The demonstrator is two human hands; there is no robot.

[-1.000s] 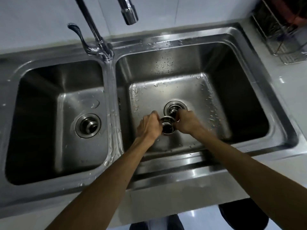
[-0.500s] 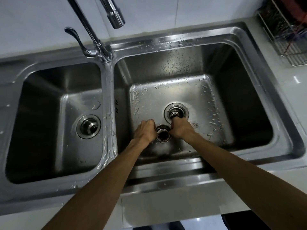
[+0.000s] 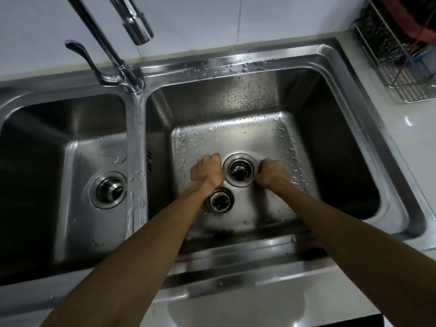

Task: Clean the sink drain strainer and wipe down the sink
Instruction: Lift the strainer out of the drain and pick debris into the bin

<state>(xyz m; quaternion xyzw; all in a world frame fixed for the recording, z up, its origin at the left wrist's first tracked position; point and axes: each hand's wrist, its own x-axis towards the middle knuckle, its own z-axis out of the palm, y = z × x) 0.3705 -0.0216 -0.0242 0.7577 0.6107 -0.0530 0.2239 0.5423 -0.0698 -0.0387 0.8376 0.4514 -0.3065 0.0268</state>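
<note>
The round metal drain strainer (image 3: 220,200) lies loose on the wet floor of the right basin of the steel sink (image 3: 236,63), just in front of the open drain hole (image 3: 240,171). The hole's inside looks dark and grimy. My left hand (image 3: 207,173) rests on the basin floor at the left edge of the drain ring, fingers curled in. My right hand (image 3: 272,173) sits at the ring's right edge, also curled. Neither hand touches the strainer, and I see nothing held in either.
The left basin has its own drain stopper (image 3: 108,190) in place. A chrome faucet (image 3: 136,24) with a lever handle (image 3: 81,54) rises from the divider at the back. A wire rack (image 3: 401,57) stands on the counter at the far right.
Both hands held the strainer above the basin floor before. Now it lies on the floor and the hands have moved back to either side of the drain hole.
</note>
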